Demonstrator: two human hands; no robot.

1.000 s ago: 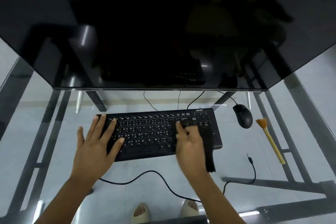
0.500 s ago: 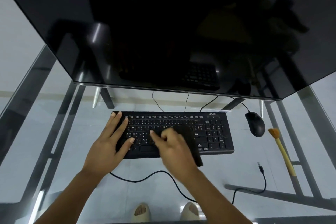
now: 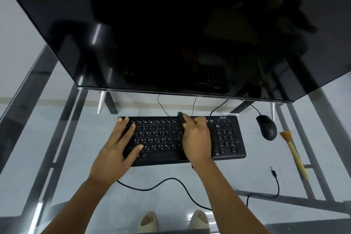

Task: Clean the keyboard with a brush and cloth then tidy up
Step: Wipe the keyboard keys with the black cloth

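Note:
A black keyboard (image 3: 226,137) lies on the glass desk below the monitor. My left hand (image 3: 117,150) rests flat on its left end, fingers spread, holding it down. My right hand (image 3: 195,138) presses a black cloth (image 3: 180,135) onto the middle of the keys; the cloth shows as a dark strip along the hand's left side and is mostly hidden under the palm. A brush (image 3: 293,153) with a yellow handle and tan bristles lies on the desk to the right, untouched.
A large dark monitor (image 3: 171,24) overhangs the far side of the desk. A black mouse (image 3: 266,127) sits right of the keyboard. A loose black cable (image 3: 171,181) with a free plug (image 3: 273,172) runs along the near side. Two feet in sandals show through the glass.
My right hand with the cloth swept from the keyboard's right part to the left-middle, then back up toward the centre top row. My left hand stayed on the left end.

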